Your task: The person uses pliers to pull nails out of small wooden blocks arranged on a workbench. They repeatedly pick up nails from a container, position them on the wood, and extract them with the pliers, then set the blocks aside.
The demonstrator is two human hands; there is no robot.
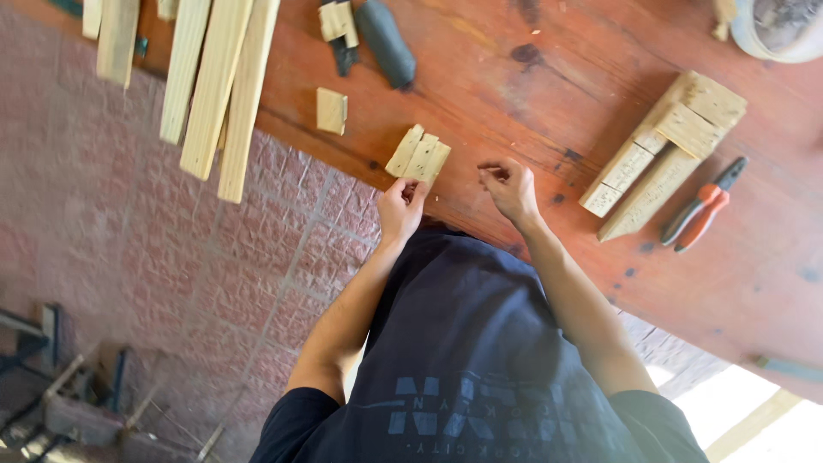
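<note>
In the upper left of the frame, pale wooden slats (214, 86) hang over the edge of the reddish wooden table (514, 103). Right of them lies a small wood offcut (331, 111), with a dark tool handle (385, 43) above it. At centre, the left hand (401, 206) pinches the lower edge of a small block of joined wood pieces (418, 156), which rests near the table edge. Just right, the right hand (510, 187) hovers with fingers curled, thumb and forefinger nearly meeting, possibly on something too small to make out. Further right sit a stepped wooden assembly (664, 150) and orange-handled pliers (701, 210).
</note>
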